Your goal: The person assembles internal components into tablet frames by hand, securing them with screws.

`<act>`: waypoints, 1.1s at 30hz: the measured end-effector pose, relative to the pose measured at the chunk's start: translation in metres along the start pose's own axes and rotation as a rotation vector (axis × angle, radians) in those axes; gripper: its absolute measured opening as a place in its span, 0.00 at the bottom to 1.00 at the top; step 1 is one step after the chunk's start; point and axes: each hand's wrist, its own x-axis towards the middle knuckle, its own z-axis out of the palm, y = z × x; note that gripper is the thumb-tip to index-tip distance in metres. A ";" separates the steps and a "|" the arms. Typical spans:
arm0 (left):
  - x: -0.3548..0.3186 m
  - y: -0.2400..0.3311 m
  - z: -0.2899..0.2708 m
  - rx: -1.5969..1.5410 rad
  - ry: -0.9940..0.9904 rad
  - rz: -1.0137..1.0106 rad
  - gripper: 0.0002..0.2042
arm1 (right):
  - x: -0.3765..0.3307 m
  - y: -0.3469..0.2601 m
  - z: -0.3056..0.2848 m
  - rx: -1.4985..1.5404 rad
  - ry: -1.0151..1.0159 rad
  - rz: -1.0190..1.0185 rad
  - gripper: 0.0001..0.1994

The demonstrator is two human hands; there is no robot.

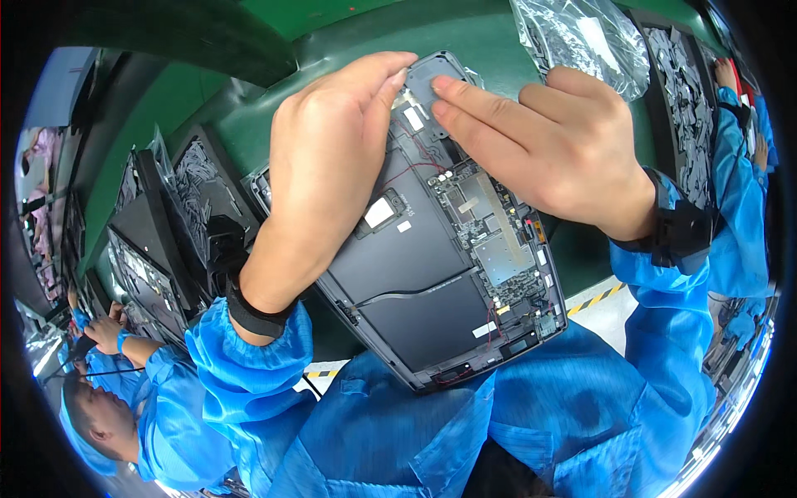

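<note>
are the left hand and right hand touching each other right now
Apart. The head view shows it: part of the open electronic device is visible between the left hand's thumb tip and the right hand's fingertips.

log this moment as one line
left hand: holding open rectangular dark-grey device at far corner | right hand: two fingertips on its far end | nearby: clear plastic bag on green tabletop

1 cam view: head-worn fisheye, L one of a pair, looking down from the wearer's POV. L hand (332, 141), R hand (560, 145) & opened device (440, 241) sit v close, abt mid-frame. Wearer's smock (374, 440) fills the btm, green bench (241, 124) up top, edges bending twd the rim.
</note>
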 end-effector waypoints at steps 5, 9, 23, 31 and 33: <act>0.000 -0.010 0.003 -0.039 0.072 0.159 0.10 | 0.002 -0.005 0.002 -0.023 0.031 0.006 0.14; 0.001 -0.008 0.003 0.009 0.057 0.212 0.12 | 0.004 0.006 -0.003 0.003 -0.030 -0.064 0.14; 0.002 -0.007 0.006 0.018 0.070 0.207 0.12 | 0.009 0.029 -0.005 0.154 -0.151 -0.158 0.14; 0.000 -0.002 0.005 0.009 0.040 0.223 0.13 | 0.005 0.003 -0.015 0.173 -0.376 -0.011 0.21; -0.002 -0.002 0.005 -0.006 0.020 0.198 0.13 | 0.006 0.005 -0.017 0.303 -0.296 0.031 0.16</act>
